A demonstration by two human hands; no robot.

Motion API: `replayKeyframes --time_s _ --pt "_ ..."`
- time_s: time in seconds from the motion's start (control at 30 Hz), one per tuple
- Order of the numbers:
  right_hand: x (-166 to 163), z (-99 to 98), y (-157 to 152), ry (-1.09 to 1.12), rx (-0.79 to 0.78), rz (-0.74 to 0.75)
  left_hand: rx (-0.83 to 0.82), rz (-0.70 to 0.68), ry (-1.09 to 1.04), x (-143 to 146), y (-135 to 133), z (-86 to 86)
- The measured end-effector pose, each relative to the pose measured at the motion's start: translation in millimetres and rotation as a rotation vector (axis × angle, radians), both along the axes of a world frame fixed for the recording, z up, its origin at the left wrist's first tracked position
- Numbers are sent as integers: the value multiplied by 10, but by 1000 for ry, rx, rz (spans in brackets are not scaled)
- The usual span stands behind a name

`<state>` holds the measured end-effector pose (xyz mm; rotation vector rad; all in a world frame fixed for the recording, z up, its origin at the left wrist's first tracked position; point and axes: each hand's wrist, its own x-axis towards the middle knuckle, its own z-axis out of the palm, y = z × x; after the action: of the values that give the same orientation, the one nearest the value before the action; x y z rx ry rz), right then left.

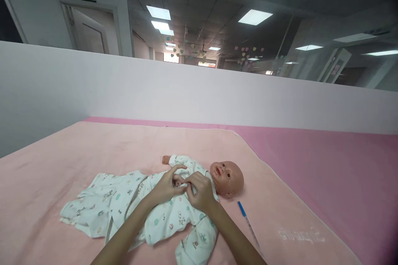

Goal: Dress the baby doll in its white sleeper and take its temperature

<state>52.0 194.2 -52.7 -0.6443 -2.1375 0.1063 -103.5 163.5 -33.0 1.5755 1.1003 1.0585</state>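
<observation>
A baby doll (226,177) lies on its back on a pale pink blanket (77,165), head to the right. It wears a white printed romper (124,198) whose legs trail loose to the left. My left hand (169,184) and my right hand (200,190) meet over the doll's chest. Both pinch the romper's front fabric near the neckline, with the fingers curled together. One doll hand (166,159) sticks out of a sleeve beyond my hands.
A blue pen (247,219) lies on the blanket just right of my right forearm. The blanket covers a darker pink surface (326,165) that shows on the right. A white partition wall (186,91) runs along the far edge.
</observation>
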Motion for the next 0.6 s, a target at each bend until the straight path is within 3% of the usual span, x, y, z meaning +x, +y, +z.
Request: replayKeyframes --time_s 0.6 --pt "48 -28 -12 138 -118 91 -109 -23 -154 -35 -27 -36"
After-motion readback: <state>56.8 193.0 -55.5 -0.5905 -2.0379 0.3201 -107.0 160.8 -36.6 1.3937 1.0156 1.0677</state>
